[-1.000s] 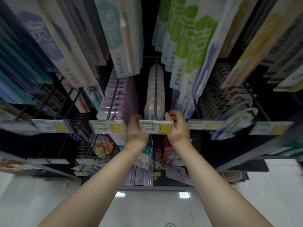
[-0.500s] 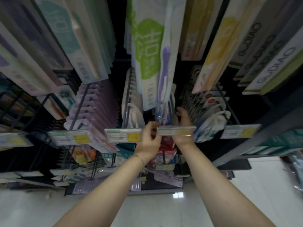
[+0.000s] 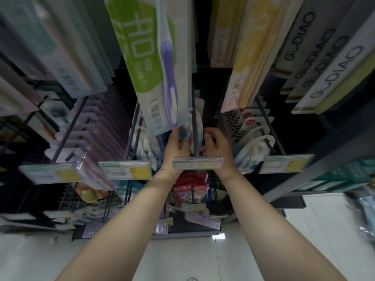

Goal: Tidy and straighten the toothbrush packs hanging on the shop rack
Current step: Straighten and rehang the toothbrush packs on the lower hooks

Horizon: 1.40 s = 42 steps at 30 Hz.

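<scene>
Packs sit directly between the two grips. Left grip (image 3: pixel 175 144) is closed on the left edge of the toothbrush packs (image 3: pixel 199 128), thumb and fingers pinching the front one. Right grip (image 3: pixel 217 142) is curled round the right edge of the same stack, though blur hides the exact finger contact there.

Hook rod (image 3: pixel 195 118) runs straight between the grips, from the price tag (image 3: pixel 197 163) just on the near side of both wrists, away toward the back of the rack. That rod is the axis that matters. Packs hang across it facing the tag, with their long axis presumably dropping below the grips. Any squaring move is therefore likely a slide along the rod, toward or away from the tag, with both grips moving together.

Both grips are equally near, one on each side, so neither leads.

Green pack (image 3: pixel 142 57) from the row above hangs over the left grip's fingertips and hides part of the stack. It's a likely snag point if that grip lifts.
</scene>
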Each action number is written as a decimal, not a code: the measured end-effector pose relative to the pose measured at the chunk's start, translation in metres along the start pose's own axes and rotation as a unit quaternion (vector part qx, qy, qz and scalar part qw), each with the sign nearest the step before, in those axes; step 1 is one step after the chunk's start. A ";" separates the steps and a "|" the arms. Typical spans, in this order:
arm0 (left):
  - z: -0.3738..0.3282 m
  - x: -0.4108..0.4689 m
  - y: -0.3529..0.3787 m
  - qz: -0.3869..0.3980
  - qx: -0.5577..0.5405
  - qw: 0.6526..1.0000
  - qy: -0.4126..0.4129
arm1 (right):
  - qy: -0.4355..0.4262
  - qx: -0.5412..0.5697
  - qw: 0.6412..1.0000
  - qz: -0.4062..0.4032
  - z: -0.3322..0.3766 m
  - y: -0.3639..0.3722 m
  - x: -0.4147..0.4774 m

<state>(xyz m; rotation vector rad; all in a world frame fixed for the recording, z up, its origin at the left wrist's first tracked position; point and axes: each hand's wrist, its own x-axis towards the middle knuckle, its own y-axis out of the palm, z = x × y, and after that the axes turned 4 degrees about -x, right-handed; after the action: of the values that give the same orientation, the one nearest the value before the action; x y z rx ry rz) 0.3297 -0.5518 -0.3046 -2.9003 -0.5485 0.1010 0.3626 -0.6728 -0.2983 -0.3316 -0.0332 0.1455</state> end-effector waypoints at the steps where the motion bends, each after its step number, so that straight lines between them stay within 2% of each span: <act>1: 0.002 0.002 -0.001 -0.002 0.005 1.000 -0.004 | -0.002 0.007 1.000 0.007 -0.002 0.000 0.000; 4: 0.006 0.006 -0.002 0.000 0.007 1.000 -0.008 | -0.011 0.024 1.000 0.011 -0.004 0.002 -0.003; 9: -0.007 -0.023 -0.006 0.000 -0.070 0.998 -0.006 | -0.030 0.052 0.998 0.004 -0.006 -0.004 -0.014; 19: 0.010 -0.065 -0.018 0.024 -0.019 0.995 0.090 | -0.030 0.022 0.999 -0.018 -0.010 -0.014 -0.063; 23: 0.003 -0.085 -0.020 0.017 -0.017 0.998 0.052 | -0.051 0.015 0.998 -0.027 -0.013 -0.014 -0.078; 30: 0.000 -0.110 -0.040 0.039 0.012 0.992 0.121 | -0.086 0.014 0.995 -0.050 -0.007 -0.007 -0.106; 36: -0.002 -0.122 -0.050 0.071 0.010 0.989 0.131 | -0.082 0.003 0.993 -0.087 0.003 -0.001 -0.128; 39: 0.006 -0.129 -0.059 0.086 0.000 0.989 0.117 | -0.081 -0.007 0.994 -0.071 0.000 0.003 -0.135; 42: 0.018 -0.132 -0.071 0.061 0.012 0.993 0.105 | -0.081 -0.037 0.995 -0.044 -0.002 0.014 -0.137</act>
<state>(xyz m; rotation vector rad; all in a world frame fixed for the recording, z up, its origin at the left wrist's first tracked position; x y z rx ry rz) 0.1797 -0.5323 -0.3036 -2.8718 -0.3327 -0.1767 0.2248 -0.6803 -0.3060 -0.3918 -0.2140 0.0842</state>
